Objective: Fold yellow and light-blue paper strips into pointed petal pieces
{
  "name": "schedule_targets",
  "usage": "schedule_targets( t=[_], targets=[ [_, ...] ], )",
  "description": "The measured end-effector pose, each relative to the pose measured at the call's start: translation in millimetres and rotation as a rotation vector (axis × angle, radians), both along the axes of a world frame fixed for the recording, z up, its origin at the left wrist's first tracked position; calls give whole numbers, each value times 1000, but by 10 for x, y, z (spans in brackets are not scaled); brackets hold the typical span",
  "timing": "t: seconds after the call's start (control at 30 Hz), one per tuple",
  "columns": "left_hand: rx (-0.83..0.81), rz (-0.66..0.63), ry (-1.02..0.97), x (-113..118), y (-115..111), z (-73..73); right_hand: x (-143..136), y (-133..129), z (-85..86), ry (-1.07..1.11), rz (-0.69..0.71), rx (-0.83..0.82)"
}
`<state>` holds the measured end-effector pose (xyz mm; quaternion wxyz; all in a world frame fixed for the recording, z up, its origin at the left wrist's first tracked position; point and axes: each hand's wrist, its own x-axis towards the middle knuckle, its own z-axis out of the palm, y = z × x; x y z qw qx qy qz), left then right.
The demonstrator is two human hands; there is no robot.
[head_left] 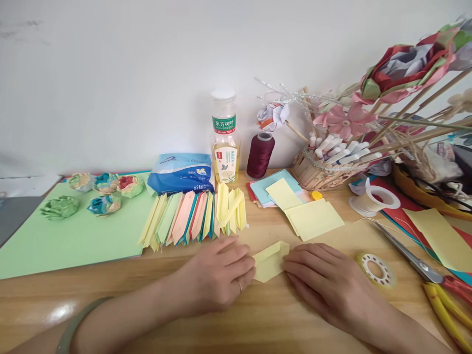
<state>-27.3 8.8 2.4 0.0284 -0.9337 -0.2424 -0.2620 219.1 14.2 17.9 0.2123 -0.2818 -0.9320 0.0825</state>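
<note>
A small piece of yellow paper [271, 267] with its long top edge folded over and its corners angled lies on the table between my hands. My left hand [224, 275] has its fingers closed at the paper's left end. At the right end, my right hand [324, 278] pinches the paper, the thumb mostly hidden under the fingers. Just beyond my left hand stands a row of folded paper strips [195, 216] in yellow, green, pink, red and blue. A stack of yellow paper rectangles [313, 219] lies behind my right hand.
Several paper flowers [61, 207] sit on green sheets [84, 241] at left. Behind are a tissue pack [180, 172], a bottle [224, 142], purple thread [261, 155] and a basket of pens [324, 172]. At right lie a tape roll [375, 269], a cream spool [374, 199] and scissors [424, 270].
</note>
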Motion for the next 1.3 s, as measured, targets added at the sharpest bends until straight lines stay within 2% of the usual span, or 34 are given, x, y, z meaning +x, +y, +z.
schedule_targets(
  t=[0.2, 0.37, 0.57, 0.7, 0.83, 1.07, 1.3],
  targets=[
    [145, 27, 47, 19, -53, 24, 14, -66, -37, -13, -62, -133],
    [234, 34, 44, 41, -110, -11, 6, -74, -57, -42, -111, -212],
    [220, 88, 46, 72, -150, -31, 11, -14, -62, -60, -55, -121],
    [145, 152, -5, 118, -169, -40, 31, 7, -99, 19, -33, -59],
    [40, 219, -108, 144, -169, -26, 33, 16, -124, 65, -59, -131],
    [-94, 260, -147, 167, -176, 7, 40, 21, -123, 89, -89, -235],
    [-444, 309, -262, 186, -161, 17, -3, 6, -101, 132, -154, -317]
  ],
)
